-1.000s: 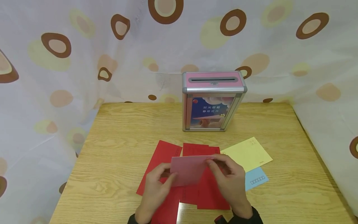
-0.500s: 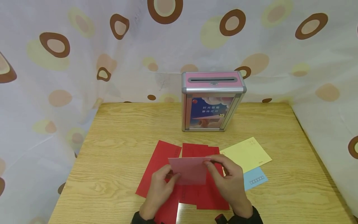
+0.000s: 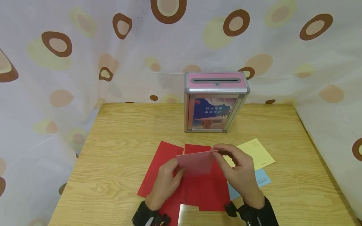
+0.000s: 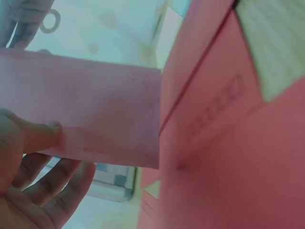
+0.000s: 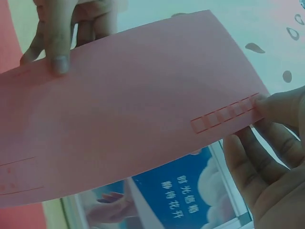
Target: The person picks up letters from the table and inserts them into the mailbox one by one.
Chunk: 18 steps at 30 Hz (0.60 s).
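Note:
Between both hands a pink envelope (image 3: 196, 164) is held up above the red envelopes, tilted toward the head camera. My left hand (image 3: 167, 182) pinches its left edge, thumb in front and fingers behind. At the upper right corner my right hand (image 3: 238, 169) pinches it between thumb and fingers. The right wrist view shows a row of printed boxes on the pink envelope (image 5: 143, 105), close to the right thumb. Several red envelopes (image 3: 190, 193) lie overlapping on the table beneath the hands.
A slotted box (image 3: 216, 84) with a pink top and silver frame stands at the back of the wooden table (image 3: 127, 125). A yellow envelope (image 3: 258, 153) and a blue envelope (image 3: 263, 175) lie at the right, partly behind the right hand. Patterned cloth (image 3: 169, 47) hangs behind.
Both hands have raised the pink envelope slightly away from me and to the right. Its right end now sits higher than its left. The box and the lying envelopes have not moved.

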Motion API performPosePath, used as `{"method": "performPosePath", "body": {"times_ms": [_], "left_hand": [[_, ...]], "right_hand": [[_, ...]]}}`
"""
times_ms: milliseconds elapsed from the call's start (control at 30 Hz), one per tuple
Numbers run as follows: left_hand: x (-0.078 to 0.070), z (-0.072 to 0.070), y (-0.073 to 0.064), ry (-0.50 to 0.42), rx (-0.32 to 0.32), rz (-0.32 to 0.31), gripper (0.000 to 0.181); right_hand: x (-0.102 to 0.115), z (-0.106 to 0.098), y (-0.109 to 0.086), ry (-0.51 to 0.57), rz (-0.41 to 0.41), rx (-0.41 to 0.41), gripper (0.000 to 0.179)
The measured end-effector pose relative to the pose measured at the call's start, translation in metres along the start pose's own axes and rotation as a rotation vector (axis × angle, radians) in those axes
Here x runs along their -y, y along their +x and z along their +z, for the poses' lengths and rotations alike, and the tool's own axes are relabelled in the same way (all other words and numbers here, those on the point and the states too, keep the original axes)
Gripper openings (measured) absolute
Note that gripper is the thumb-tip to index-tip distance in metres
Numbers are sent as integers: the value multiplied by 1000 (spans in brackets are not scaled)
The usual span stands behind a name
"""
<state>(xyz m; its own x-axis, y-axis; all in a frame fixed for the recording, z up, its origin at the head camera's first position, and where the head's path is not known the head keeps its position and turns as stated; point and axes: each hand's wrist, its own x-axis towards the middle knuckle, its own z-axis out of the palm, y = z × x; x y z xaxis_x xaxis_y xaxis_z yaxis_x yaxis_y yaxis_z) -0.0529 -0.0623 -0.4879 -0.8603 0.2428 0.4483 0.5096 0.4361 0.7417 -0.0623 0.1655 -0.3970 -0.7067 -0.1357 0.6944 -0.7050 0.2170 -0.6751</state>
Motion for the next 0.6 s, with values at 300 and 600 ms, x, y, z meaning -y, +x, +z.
{"method": "performPosePath", "body": {"times_ms": [300,600], "left_hand": [[-5,-11,48,-31,-112,102,28],[-20,-25,99,-74,-196,216,30]], "right_hand": [[-2,-18,38,-44,14,-32,41],[4,-36,89,17,-85,-50,34]]}}
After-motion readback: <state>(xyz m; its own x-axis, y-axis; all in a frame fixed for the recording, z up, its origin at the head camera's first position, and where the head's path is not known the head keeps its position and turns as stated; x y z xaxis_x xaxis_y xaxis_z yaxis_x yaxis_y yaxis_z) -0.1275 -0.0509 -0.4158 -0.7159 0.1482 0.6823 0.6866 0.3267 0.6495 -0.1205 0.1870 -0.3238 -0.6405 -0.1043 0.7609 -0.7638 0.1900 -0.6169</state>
